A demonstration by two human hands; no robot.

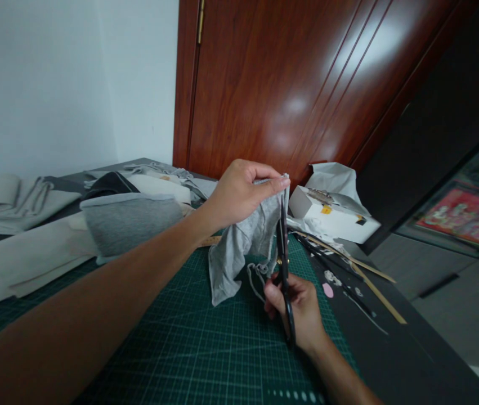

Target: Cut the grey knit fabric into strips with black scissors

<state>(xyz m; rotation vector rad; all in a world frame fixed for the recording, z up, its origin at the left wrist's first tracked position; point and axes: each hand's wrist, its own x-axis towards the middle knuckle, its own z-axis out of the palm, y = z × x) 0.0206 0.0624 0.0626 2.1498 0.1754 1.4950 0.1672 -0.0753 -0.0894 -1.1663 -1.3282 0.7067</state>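
Observation:
My left hand (245, 191) pinches the top edge of a piece of grey fabric (243, 242) and holds it up, so that it hangs down toward the green cutting mat (205, 337). In my right hand (300, 309) is a pair of black scissors (282, 253), pointing upward. Its blades lie along the right edge of the fabric, with the tips just under my left fingertips. A thin curled strip of grey fabric (258, 275) dangles beside my right fingers. Whether the blades are parted is hard to make out.
Folded grey fabric (133, 222) and cream fabric pieces (40, 253) lie on the left. At the back right sits a white box (332, 216). Wooden strips (376, 289), black cords and a pink scrap (327, 290) lie right of the mat. A wooden door (264, 84) stands behind.

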